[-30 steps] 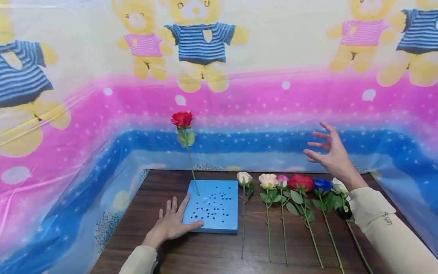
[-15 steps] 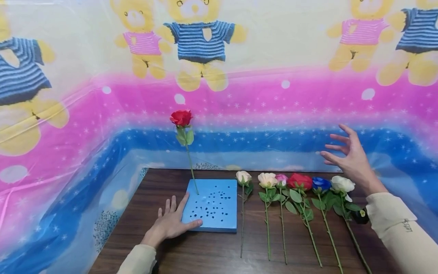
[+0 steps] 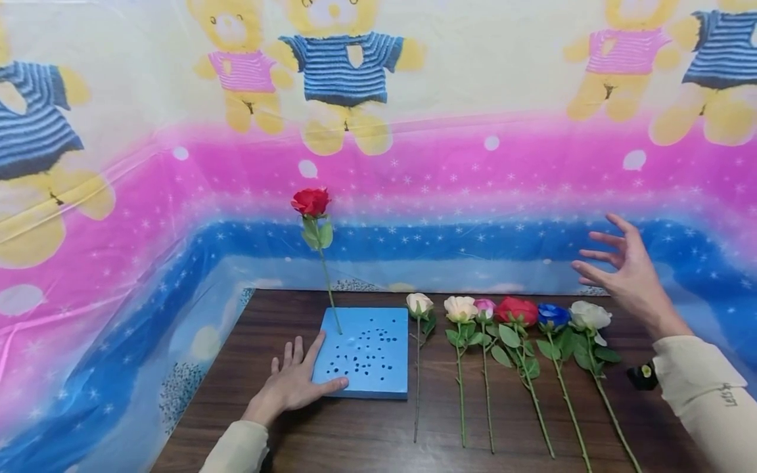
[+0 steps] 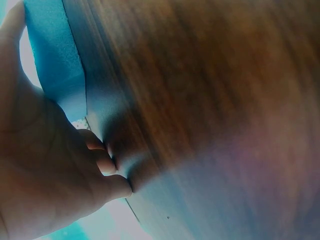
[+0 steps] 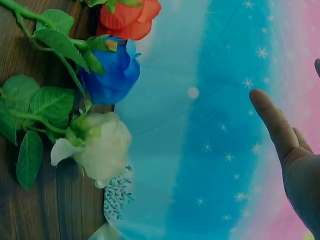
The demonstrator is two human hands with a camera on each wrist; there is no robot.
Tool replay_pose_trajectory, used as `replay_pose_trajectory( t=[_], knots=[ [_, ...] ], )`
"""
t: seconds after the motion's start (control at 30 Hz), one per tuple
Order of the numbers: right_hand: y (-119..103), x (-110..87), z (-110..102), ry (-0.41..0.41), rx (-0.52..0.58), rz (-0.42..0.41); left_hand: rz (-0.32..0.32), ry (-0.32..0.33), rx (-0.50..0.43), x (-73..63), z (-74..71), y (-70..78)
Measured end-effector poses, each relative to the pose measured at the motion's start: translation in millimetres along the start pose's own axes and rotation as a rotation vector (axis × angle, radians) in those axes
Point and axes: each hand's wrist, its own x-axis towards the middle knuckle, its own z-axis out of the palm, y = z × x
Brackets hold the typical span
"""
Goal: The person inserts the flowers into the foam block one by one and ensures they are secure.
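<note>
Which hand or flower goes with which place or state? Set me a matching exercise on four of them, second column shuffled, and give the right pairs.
Column one
1. Left hand
2. Right hand
3. Blue rose
4. Upright red rose

Column two
A. Lying between the other red rose and the large white rose
B. Stem stuck in the blue board
C. Raised in the air, holding nothing
D. Thumb resting on the blue board

Right pairs: 1-D, 2-C, 3-A, 4-B
</note>
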Motion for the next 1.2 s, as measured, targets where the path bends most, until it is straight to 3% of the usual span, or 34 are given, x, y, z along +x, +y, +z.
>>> replay_pose_trajectory(
  t=[0.63, 1.2],
  knots=[
    [10, -13.1, -25, 0.012, -0.015, 0.042, 0.004, 0.003, -0.008, 0.3, -0.5, 0.3],
    [39, -36.1, -26, -0.127, 0.047, 0.136, 0.007, 0.005, -0.01, -0.4, 0.0, 0.6]
  ],
)
